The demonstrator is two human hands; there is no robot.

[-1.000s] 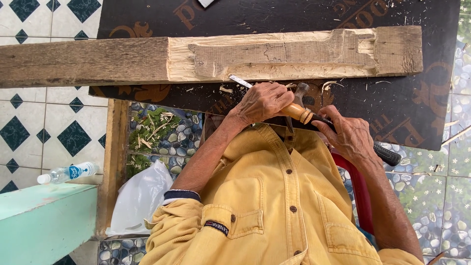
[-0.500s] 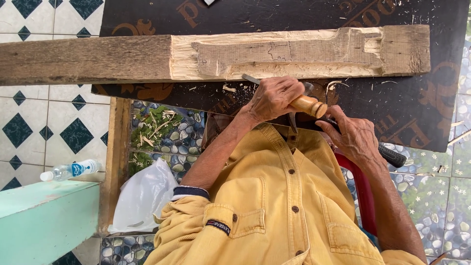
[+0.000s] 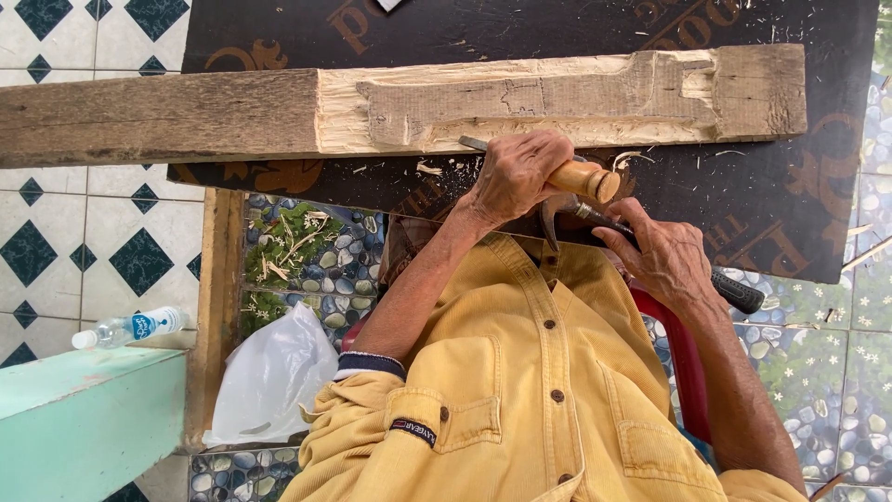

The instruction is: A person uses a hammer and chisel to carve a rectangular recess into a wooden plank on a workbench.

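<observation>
While the right hand (image 3: 662, 256) grips a claw hammer (image 3: 641, 244) just short of the wooden beam (image 3: 400, 110), the left hand (image 3: 516, 174) wraps a wooden-handled chisel (image 3: 557, 170), blade touching the beam's carved near edge; the beam lies across the dark worktop (image 3: 790, 214).

Left hand (image 3: 514, 177): on the chisel (image 3: 557, 170), whose blade end touches the beam's near edge just beyond the knuckles. Beam (image 3: 400, 107): lies across the worktop (image 3: 790, 214), above both hands, running well out to the left past the worktop's edge. Right hand (image 3: 662, 253): just right of and below the left hand, on the hammer (image 3: 641, 244), whose head sits between the two hands. Bag (image 3: 274, 376): on the floor, well below-left of the left hand. Bottle (image 3: 130, 327): further left, above the ledge (image 3: 84, 418)
</observation>
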